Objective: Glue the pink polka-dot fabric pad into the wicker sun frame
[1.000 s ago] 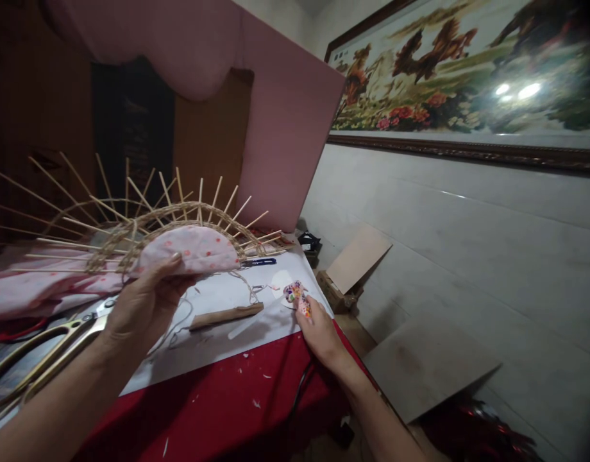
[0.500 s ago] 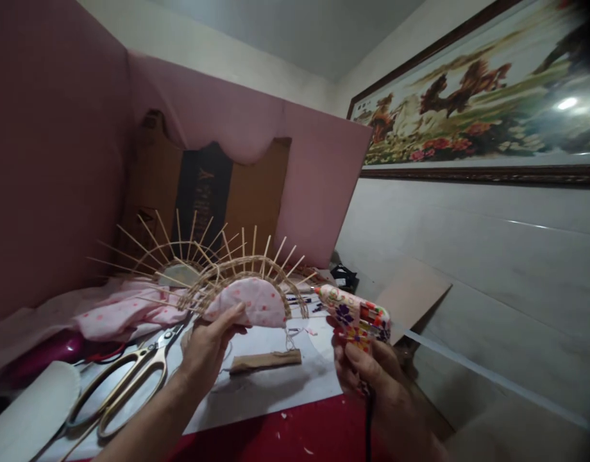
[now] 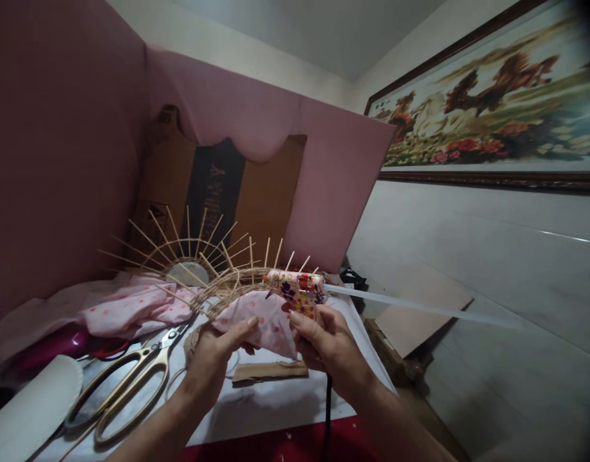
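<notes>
We find the half-round, pink spotted fabric panel (image 3: 269, 324), edged with brown twine (image 3: 218, 292) and wooden sticks (image 3: 251, 256), gripped in the left hand (image 3: 220, 350), while the right hand (image 3: 326, 343), nearer the panel's right end, grips a flower-patterned glue gun (image 3: 295, 285) crosswise, nozzle leftward.

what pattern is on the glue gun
The glue gun has a flower print with purple and yellow, seen best in the head view.
</notes>
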`<state>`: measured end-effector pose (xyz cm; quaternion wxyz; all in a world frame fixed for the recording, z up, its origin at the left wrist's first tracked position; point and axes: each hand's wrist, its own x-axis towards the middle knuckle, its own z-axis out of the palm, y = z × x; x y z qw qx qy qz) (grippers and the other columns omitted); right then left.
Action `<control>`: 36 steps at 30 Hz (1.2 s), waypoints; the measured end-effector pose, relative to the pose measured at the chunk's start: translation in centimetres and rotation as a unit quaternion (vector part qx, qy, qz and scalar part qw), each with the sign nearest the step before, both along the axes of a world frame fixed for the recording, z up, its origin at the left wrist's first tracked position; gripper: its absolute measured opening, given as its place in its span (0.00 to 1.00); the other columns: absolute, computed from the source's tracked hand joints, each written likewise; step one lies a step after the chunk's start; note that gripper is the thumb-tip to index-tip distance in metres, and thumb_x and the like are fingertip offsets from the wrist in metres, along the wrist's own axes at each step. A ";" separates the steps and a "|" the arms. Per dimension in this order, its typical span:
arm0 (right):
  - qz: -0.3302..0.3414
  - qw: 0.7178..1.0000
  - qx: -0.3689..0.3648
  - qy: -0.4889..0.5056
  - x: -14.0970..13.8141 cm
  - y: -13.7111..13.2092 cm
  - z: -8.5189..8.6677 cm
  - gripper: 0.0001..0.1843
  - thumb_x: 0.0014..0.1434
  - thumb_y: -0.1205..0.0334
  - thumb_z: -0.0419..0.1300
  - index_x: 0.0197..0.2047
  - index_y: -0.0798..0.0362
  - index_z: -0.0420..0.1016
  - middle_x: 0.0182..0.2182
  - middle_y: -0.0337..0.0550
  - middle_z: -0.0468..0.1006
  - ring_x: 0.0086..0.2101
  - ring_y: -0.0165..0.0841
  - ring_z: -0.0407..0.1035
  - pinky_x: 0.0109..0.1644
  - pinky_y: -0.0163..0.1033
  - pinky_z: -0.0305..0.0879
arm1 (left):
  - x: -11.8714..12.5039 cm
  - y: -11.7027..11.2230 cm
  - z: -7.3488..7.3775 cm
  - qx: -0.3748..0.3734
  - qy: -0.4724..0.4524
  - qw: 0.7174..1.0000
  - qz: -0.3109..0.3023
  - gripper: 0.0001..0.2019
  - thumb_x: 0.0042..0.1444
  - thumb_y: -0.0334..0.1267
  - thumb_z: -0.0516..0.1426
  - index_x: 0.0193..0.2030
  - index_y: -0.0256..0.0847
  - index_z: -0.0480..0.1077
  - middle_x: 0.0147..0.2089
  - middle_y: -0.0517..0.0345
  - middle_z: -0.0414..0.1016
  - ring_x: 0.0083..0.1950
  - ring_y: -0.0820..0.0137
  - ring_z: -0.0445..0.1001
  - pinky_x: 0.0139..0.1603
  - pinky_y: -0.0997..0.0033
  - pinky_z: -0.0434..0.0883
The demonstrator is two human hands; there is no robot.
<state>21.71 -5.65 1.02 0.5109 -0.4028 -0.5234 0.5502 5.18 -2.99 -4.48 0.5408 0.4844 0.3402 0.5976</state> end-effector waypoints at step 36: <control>-0.004 1.000 0.008 -0.022 -0.5 1.7 -0.5 0.17 0.50 0.52 0.65 0.25 0.53 0.63 0.14 0.28 0.58 0.14 0.19 0.45 0.16 0.30 0.39 | 0.2 -0.4 0.6 0.018 0.090 0.995 0.024 0.12 0.50 0.43 0.59 0.23 0.37 0.70 0.20 0.58 0.70 0.22 0.69 0.69 0.23 0.71 0.68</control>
